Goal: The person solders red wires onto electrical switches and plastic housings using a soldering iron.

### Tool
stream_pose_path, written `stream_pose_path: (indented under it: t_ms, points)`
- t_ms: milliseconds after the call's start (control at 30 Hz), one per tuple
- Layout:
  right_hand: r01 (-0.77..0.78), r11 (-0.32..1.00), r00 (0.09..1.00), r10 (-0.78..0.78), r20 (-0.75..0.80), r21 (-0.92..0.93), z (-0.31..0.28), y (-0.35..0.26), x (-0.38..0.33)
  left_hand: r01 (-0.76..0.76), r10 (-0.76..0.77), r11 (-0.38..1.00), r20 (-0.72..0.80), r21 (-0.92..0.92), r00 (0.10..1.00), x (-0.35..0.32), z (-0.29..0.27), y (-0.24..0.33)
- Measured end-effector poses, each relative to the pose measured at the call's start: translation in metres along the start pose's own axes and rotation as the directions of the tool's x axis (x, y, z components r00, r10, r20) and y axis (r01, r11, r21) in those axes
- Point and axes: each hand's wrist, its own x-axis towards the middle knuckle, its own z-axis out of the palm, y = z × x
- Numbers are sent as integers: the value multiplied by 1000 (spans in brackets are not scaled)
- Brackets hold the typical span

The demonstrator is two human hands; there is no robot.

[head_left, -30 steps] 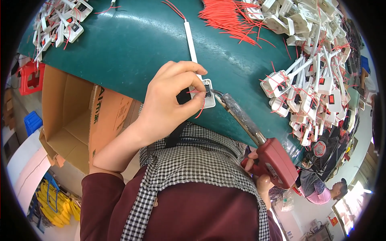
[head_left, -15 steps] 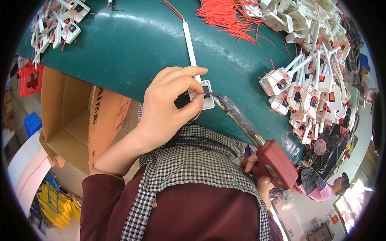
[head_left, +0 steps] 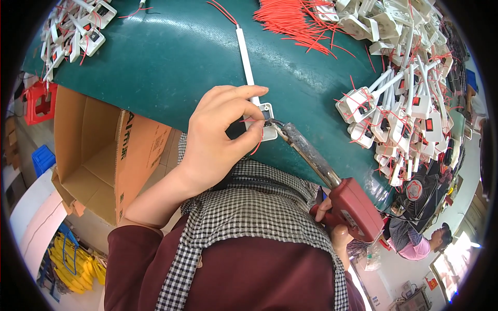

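A white plastic housing (head_left: 268, 136) with a long white tube (head_left: 245, 57) lies at the table's near edge, two red wires coming out of the tube's far end. Over the housing, my left hand (head_left: 207, 129) pinches a thin red wire (head_left: 255, 147) between thumb and forefinger, its other fingers loosely curled. My right hand (head_left: 340, 237) grips the handle of a red soldering gun (head_left: 359, 210). The gun's tip meets the dark part inside the housing, close to my left fingertips. My fingers partly cover the housing.
A bundle of red wires (head_left: 290, 23) lies at the far side of the green table (head_left: 176, 67). White housings with tubes (head_left: 410, 109) are heaped at right, more (head_left: 93, 39) at far left. A cardboard box (head_left: 88, 150) stands left; a black fan (head_left: 415, 194) and another person (head_left: 415, 243) are at right.
The soldering gun has shifted slightly left, its tip now a little further into the housing. My left hand stays nearly where it was, with the same pinch.
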Motion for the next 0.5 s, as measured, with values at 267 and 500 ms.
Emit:
stream_pose_path:
  t_ms: [267,500]
  points:
    - [14,1000,999,-14,32,13,-3,0,0,22,-22,1000,3,-16,1000,2,0,2]
    - [46,999,998,-45,-42,22,6,1,1,-9,10,1000,-4,6,1000,2,0,0]
